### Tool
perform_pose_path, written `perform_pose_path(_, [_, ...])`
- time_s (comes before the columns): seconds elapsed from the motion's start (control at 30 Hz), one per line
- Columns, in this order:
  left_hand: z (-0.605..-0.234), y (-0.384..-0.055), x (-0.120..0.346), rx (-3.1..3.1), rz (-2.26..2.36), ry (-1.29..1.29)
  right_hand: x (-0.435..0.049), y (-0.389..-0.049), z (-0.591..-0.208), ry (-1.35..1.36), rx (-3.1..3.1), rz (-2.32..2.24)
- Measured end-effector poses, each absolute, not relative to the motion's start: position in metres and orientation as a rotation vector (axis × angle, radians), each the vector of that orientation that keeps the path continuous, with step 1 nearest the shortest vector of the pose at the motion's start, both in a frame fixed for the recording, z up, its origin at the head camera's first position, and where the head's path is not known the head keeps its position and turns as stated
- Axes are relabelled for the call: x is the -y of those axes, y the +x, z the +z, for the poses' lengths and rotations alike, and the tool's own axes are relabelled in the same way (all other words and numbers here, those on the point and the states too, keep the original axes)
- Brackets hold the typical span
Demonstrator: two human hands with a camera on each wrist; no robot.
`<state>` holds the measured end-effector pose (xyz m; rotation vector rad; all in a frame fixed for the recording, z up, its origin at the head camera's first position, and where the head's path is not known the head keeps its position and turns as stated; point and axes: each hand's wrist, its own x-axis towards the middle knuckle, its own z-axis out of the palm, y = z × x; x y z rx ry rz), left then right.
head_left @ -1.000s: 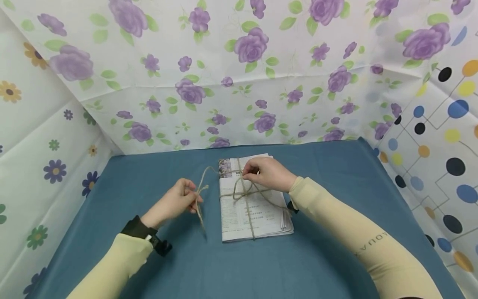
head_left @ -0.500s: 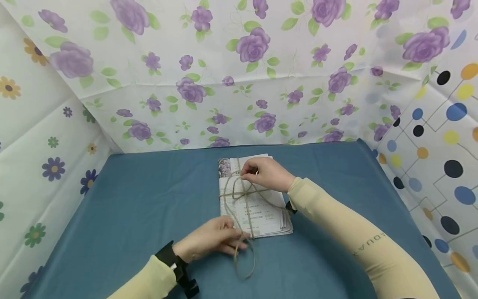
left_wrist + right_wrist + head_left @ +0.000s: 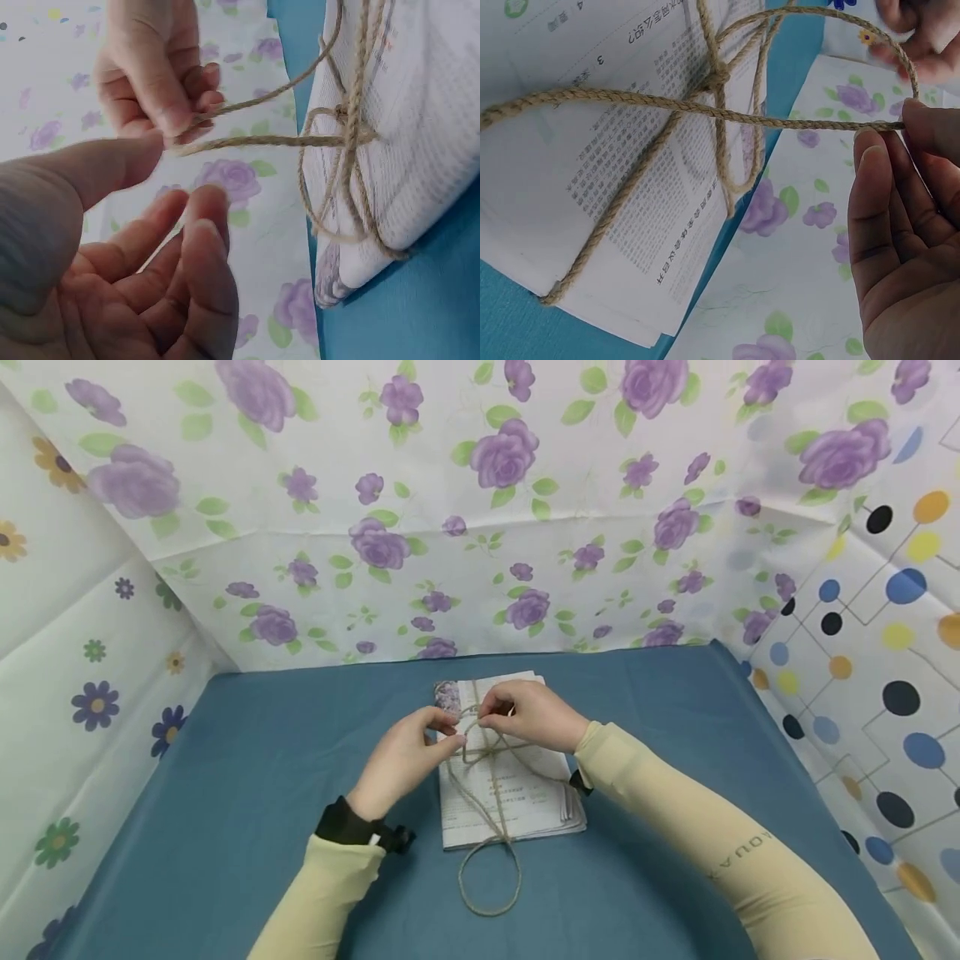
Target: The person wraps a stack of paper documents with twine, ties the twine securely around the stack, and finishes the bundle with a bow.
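A stack of folded newspapers [image 3: 536, 793] lies bound crosswise with brown jute twine [image 3: 489, 913]. My right hand [image 3: 534, 714] pinches a bight of the twine between thumb and fingertips above the stack's upper part; in the right wrist view the doubled twine [image 3: 787, 122] runs taut from the crossing knot [image 3: 718, 76] to those fingers. Close beside it is my left hand [image 3: 408, 756], thumb and fingers apart with nothing between them. In the left wrist view its thumb tip [image 3: 148, 154] sits by the right fingertips; whether it touches them I cannot tell.
Under the stack is a blue-covered table [image 3: 315, 718]. A flowered curtain [image 3: 450, 585] stands along the back, with patterned sheets at both sides. A loose loop of twine hangs over the stack's near edge onto the cloth.
My left hand swept the loose twine from the left toward the stack's near edge, let it go there, then rose beside the right hand. The right hand kept its pinch almost in place.
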<state>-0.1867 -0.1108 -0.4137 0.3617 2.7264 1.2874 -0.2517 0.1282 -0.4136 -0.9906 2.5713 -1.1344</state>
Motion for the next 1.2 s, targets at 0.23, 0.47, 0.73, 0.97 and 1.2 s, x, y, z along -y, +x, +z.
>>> perform_pose_path(0.23, [-0.423,-0.194,0.103,-2.694,1.431,0.432,-0.124,-0.249,-0.417,-1.012,-2.573,-1.151])
perform_pose_path(0.47, [-0.425,-0.194,0.104,-2.685,1.510,0.454,-0.129,-0.234,-0.409,-0.861,-2.710,-1.163])
perform_pose_path(0.73, [-0.424,-0.192,0.105,-2.689,1.482,0.460,-0.130,-0.182,-0.431,-1.064,-2.766,-0.646])
perform_pose_path(0.97, [-0.423,-0.195,0.109,-2.662,1.468,0.411,-0.125,-0.153,-0.463,-1.100,-2.822,-0.429])
perform_pose_path(1.2, [-0.426,-0.199,0.108,-2.704,1.379,0.385,-0.122,-0.151,-0.476,-1.129,-2.919,-0.365])
